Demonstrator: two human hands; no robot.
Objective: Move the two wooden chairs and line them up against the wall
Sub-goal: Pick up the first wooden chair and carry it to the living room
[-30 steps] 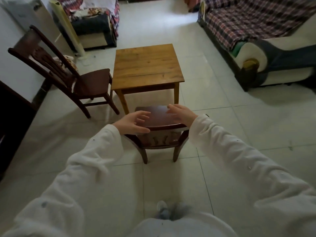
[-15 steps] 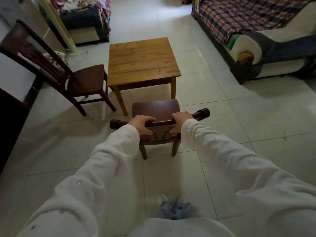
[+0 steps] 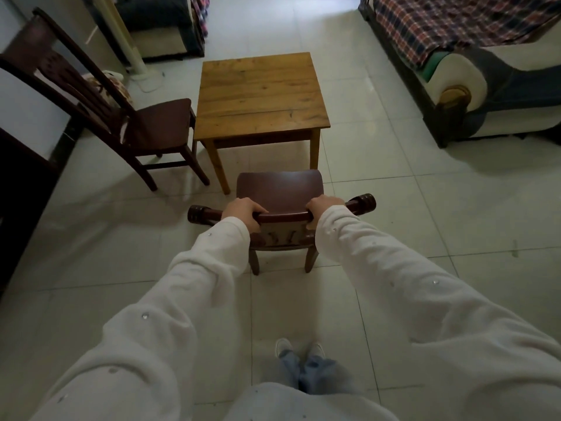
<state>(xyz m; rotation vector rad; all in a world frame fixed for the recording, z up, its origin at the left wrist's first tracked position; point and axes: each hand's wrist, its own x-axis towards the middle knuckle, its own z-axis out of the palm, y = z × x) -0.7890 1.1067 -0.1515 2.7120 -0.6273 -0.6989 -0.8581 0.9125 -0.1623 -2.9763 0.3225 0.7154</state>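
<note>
A dark wooden chair (image 3: 279, 189) stands right in front of me, seat toward the small table. My left hand (image 3: 243, 212) and my right hand (image 3: 323, 205) both clasp its curved top rail, one on each side of the middle. Its two rear legs rest on the tiled floor just ahead of my feet. A second dark wooden chair (image 3: 158, 126) stands at the left of the table, its tall slatted back leaning toward the left wall (image 3: 27, 107).
A light wooden square table (image 3: 258, 92) stands just beyond the near chair. A sofa with a plaid cover (image 3: 461, 44) lines the right side. An armchair (image 3: 161, 28) and a white pole stand (image 3: 133, 56) are at the back left. Dark furniture (image 3: 18, 192) edges the left.
My hands went from hovering over the chair's top rail to closing around it. The view has tilted down and my feet have come into sight.
</note>
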